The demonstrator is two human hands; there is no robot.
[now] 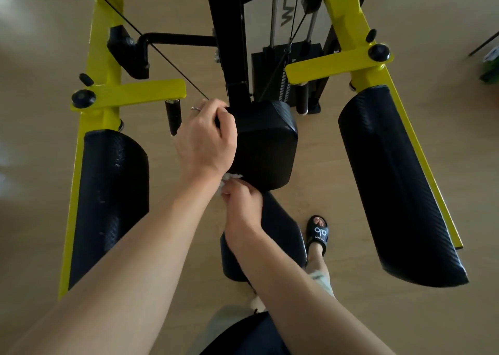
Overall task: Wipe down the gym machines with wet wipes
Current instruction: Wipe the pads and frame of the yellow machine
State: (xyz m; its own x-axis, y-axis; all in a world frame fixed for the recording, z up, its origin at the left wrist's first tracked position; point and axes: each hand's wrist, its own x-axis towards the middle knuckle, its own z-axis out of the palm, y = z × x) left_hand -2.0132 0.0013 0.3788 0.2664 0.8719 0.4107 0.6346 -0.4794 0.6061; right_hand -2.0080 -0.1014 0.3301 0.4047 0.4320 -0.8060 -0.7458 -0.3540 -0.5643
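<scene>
While gripping the black pad [266,144], left hand [205,138] fingers curled; right hand [241,202] fingers pinching wet wipe [229,180].

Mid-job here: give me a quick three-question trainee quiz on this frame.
1. True or false: the left hand holds the white wipe.
2. Which pad is being wiped? A) left arm pad B) centre pad C) right arm pad
3. Fill in: the machine's frame is painted ____.

Key: 1 false, the right hand pinches it in its fingers while the left hand grips the centre pad's edge; 2 B; 3 yellow.
</scene>
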